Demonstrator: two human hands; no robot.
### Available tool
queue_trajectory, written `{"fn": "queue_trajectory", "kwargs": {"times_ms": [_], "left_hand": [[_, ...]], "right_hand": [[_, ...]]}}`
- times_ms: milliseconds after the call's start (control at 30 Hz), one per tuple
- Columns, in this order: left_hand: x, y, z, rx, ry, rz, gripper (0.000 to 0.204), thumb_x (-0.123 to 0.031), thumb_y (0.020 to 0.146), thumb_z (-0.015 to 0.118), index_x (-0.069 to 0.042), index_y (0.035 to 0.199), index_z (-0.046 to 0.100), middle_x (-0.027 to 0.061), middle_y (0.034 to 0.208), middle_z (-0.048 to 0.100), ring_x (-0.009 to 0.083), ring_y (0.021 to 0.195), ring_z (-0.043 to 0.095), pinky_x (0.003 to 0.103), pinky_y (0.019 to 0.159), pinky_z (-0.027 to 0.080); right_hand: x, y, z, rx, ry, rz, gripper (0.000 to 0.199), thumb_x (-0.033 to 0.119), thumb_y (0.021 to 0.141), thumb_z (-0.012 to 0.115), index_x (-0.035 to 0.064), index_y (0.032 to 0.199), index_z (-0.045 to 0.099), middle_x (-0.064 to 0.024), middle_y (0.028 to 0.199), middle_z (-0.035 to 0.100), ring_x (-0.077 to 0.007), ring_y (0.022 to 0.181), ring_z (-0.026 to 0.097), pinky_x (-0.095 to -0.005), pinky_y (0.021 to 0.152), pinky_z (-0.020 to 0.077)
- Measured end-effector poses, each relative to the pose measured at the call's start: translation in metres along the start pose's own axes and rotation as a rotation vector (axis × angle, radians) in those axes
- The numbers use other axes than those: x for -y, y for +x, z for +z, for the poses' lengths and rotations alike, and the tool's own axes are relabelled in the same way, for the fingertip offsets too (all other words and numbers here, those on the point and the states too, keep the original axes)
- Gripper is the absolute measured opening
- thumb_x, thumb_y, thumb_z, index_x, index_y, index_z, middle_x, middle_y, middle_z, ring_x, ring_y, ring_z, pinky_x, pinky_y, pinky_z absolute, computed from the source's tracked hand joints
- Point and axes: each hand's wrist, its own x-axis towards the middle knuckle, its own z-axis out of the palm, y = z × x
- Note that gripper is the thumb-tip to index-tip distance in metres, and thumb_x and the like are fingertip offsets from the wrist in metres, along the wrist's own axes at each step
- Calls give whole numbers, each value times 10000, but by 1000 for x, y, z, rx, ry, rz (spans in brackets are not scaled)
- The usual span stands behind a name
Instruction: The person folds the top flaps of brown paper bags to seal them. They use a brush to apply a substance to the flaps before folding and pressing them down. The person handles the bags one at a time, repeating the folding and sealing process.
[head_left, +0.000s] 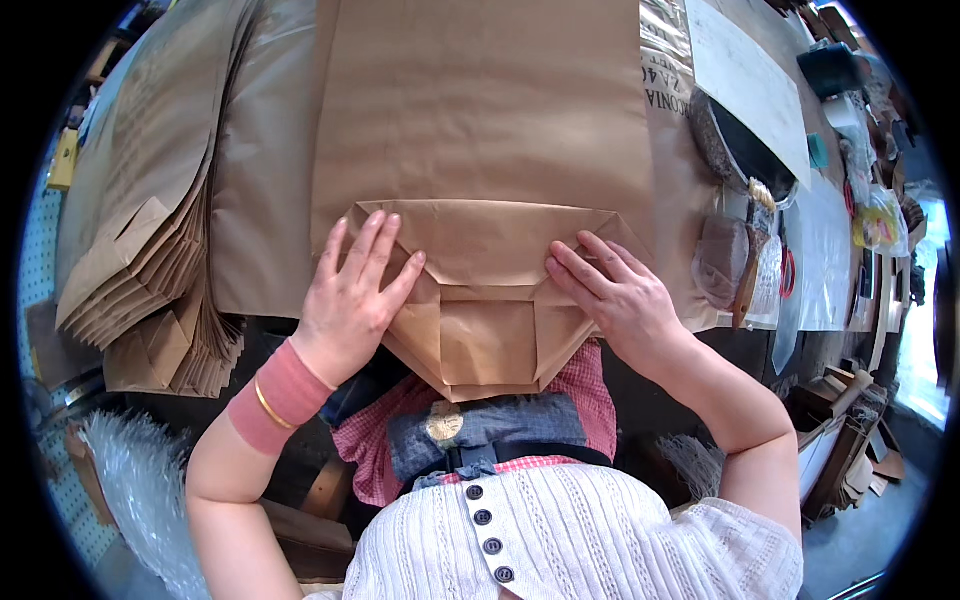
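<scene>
A large brown paper bag (pixel 480 110) lies flat on the worktable before me, its folded bottom end hanging over the near edge. Across that end run a wide upper flap, a squarish panel below it and slanted folds at both sides. My left hand (pixel 352 290) rests on the left corner of the flap, fingers spread and nothing in them. On the right corner, my right hand (pixel 618 290) presses with its fingers stretched out, also holding nothing. The part of the bag under both palms is hidden.
Stacked folded paper bags (pixel 150 270) droop over the table edge at left. On the right lie a brush (pixel 752 260), red-handled scissors (pixel 788 272), a dark trough-like container (pixel 735 140) and a pale board (pixel 750 75). Clear plastic strips (pixel 135 490) stand low at left.
</scene>
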Motion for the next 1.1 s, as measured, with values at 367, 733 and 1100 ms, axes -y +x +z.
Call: {"fn": "queue_trajectory", "kwargs": {"times_ms": [367, 733, 1100], "left_hand": [[14, -4, 2, 110, -717, 113, 346, -81, 696, 653, -55, 1041, 652, 207, 1535, 326, 430, 1434, 238, 503, 1161, 229], [1, -12, -5, 43, -501, 78, 417, -218, 621, 743, -75, 998, 635, 265, 1496, 316, 441, 1394, 296, 528, 1141, 289], [1, -6, 10, -217, -699, -108, 244, 24, 672, 705, -42, 843, 544, 181, 1318, 565, 397, 1256, 495, 477, 1037, 419]], "right_hand": [[37, -32, 31, -308, 282, 129, 547, 134, 629, 729, 4, 1147, 610, -144, 1140, 569, -338, 1075, 563, -445, 920, 472], [17, -30, 27, -384, 425, 95, 492, 245, 622, 830, 31, 1019, 634, -113, 1002, 656, -302, 931, 655, -400, 774, 552], [13, -19, 39, -532, 614, 275, 182, 99, 726, 752, 33, 868, 658, -105, 919, 662, -287, 832, 658, -363, 678, 539]]}}
